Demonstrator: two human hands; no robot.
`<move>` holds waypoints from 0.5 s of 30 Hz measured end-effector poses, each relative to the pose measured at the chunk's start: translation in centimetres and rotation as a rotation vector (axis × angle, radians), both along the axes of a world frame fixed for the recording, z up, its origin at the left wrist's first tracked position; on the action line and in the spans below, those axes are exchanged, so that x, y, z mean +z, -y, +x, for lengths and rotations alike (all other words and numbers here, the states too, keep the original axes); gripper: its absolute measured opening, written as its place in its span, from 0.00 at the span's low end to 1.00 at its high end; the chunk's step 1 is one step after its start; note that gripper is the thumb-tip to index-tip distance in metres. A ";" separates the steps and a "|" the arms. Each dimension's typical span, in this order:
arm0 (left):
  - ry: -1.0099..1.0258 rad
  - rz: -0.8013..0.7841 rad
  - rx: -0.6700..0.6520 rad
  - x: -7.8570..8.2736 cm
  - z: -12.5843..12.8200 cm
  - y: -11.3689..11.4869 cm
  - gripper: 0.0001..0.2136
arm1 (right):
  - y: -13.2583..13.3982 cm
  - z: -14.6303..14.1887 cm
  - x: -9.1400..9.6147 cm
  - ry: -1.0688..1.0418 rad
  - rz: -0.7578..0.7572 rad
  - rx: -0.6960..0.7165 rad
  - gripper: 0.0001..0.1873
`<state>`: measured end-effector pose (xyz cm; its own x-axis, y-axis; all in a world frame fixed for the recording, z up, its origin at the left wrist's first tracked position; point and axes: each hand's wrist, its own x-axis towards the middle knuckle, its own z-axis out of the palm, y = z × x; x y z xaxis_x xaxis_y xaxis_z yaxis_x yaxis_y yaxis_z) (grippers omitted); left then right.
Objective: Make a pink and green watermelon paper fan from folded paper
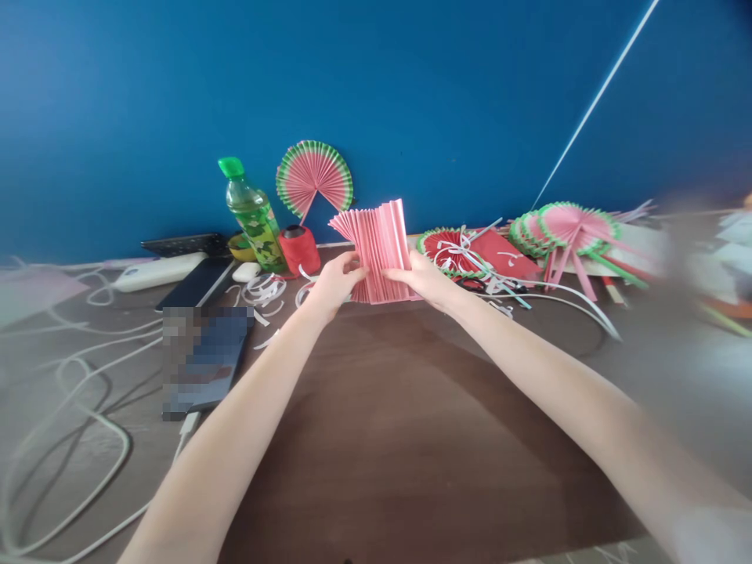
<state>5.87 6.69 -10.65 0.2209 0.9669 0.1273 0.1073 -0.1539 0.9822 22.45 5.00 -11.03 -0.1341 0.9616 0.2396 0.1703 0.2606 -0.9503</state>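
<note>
Between my two hands, pleated pink paper (381,254) stands upright above the table, its folds running up and down and fanning out at the upper left. My left hand (336,283) is closed on its left side, thumb on the near face. On the right side my right hand (428,280) pinches the paper, thumb laid across the front and the other fingers hidden behind. A finished pink-and-green pleated fan (314,176) leans on the blue wall behind, left of the paper.
A green-capped bottle (254,215) and a red cloth-like bundle (299,249) stand at the back left. A phone (215,360) and white cables (117,427) lie left. Pink-green fans (573,227), red paper (505,257) and white strips lie right on the brown table (411,439).
</note>
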 end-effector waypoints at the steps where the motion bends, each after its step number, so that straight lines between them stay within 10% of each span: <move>1: 0.011 -0.009 -0.007 0.0 0.1 0.1 0.15 | 0.1 -0.2 0.0 -0.030 -0.014 -0.001 0.27; 15: 0.214 -0.067 -0.161 0.0 1.0 1.2 0.16 | -0.4 -0.6 -1.2 -0.109 -0.073 -0.001 0.09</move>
